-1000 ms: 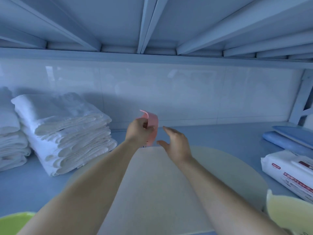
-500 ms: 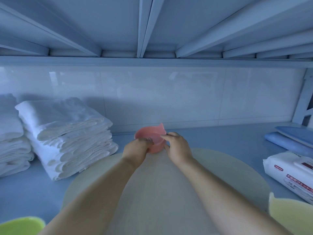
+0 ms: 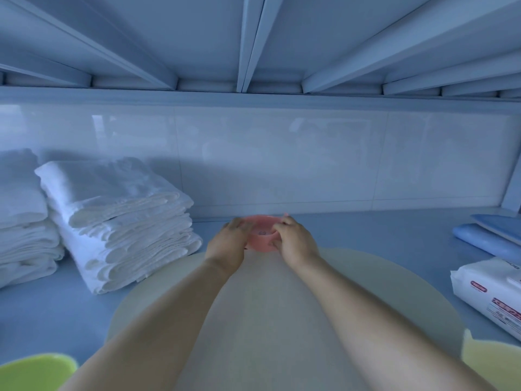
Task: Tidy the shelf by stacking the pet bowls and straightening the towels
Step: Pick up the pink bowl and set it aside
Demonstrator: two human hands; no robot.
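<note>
Grip: left hand (image 3: 228,244) and right hand (image 3: 293,244) are clasping the pink pet bowl (image 3: 262,235) by its rim, one on either side.
Bowl: sitting upright at the round mat's (image 3: 394,292) far edge — contact unclear.
Doing it well: holding it level, so the green bowl (image 3: 36,371) and yellow bowl (image 3: 490,365) — both nearer — nest squarely.

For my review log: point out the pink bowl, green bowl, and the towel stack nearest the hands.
pink bowl (image 3: 263,234), head view, inner floor.
green bowl (image 3: 33,371), head view, visible body.
towel stack (image 3: 118,227), head view, folded front edges.
</note>
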